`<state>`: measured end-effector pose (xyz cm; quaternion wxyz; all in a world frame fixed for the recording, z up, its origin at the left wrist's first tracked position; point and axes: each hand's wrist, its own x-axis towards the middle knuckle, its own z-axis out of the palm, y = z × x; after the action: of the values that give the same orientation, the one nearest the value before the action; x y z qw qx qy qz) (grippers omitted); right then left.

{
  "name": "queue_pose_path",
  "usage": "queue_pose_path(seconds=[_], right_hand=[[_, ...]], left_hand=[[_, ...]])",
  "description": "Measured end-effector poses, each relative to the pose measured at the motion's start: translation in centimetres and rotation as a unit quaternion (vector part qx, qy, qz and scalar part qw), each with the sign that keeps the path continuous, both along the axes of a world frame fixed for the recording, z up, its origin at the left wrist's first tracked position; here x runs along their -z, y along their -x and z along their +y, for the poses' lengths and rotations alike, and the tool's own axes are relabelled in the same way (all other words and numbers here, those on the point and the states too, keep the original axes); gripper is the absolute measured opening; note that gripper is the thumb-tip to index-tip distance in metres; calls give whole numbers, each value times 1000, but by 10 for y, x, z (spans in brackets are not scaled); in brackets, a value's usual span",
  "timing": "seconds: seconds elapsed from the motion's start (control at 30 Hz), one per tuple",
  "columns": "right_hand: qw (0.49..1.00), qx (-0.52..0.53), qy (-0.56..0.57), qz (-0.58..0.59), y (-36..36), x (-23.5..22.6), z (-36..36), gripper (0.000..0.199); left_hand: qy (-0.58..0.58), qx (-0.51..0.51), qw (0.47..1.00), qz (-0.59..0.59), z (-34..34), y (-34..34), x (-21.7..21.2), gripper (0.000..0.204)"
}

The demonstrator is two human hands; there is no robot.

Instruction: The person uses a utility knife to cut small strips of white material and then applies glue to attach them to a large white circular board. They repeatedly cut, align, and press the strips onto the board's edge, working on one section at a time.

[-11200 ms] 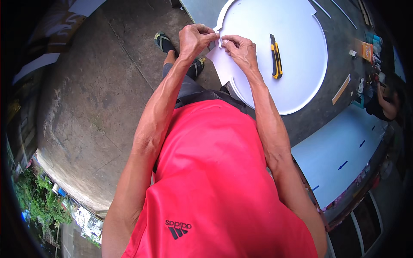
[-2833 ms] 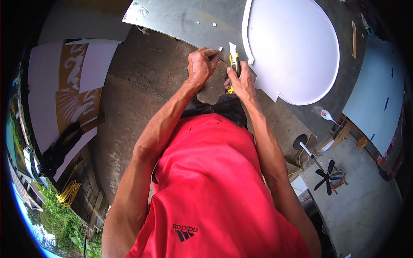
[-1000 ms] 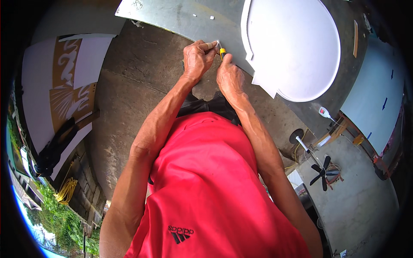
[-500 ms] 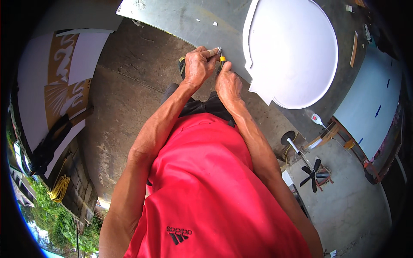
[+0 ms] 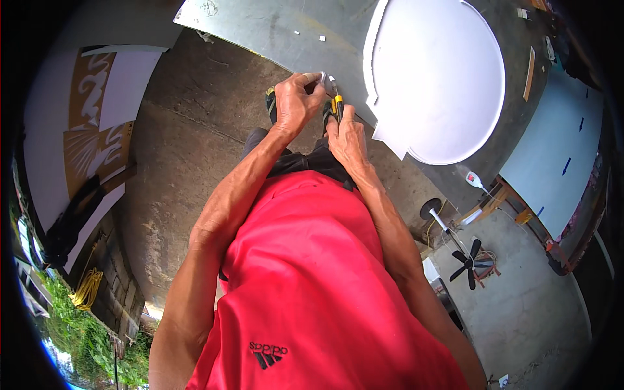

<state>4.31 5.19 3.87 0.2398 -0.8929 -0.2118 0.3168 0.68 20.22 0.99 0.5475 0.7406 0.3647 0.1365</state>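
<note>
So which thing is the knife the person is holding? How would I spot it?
Find the big white round board lying on the grey sheet. Just left of it, two hands meet over the sheet's edge. The knife is the thin yellow and black stick poking out of the right hand, its tip by a small white scrap pinched by the left hand; nothing else there is yellow.

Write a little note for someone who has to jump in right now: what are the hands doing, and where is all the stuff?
Left hand: pinching a small white piece at its fingertips, over the edge of the grey sheet.
Right hand: gripping a yellow-and-black utility knife, its blade end up by the white piece.
Big round white board: lies on the grey sheet to the right, with a stepped notch along its lower left edge.
Done: small white scraps already lie on the sheet.
Left: the white piece is not yet put down; what the blade is doing to it is too small to tell.
</note>
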Motion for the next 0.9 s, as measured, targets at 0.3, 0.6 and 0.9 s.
queue_pose_path(seconds=[0.3,0.6,0.9], right_hand=[[986,-43,-10,-163,-52,-19,39,47],[949,-33,-208,-235,-62,-24,59,26],[943,157,-293,15,-20,-29,16,20]], left_hand=[[328,9,938,-111,28,25,-27,25],[515,-51,834,-193,23,27,-18,15],[486,14,860,-153,-1,9,-28,16]])
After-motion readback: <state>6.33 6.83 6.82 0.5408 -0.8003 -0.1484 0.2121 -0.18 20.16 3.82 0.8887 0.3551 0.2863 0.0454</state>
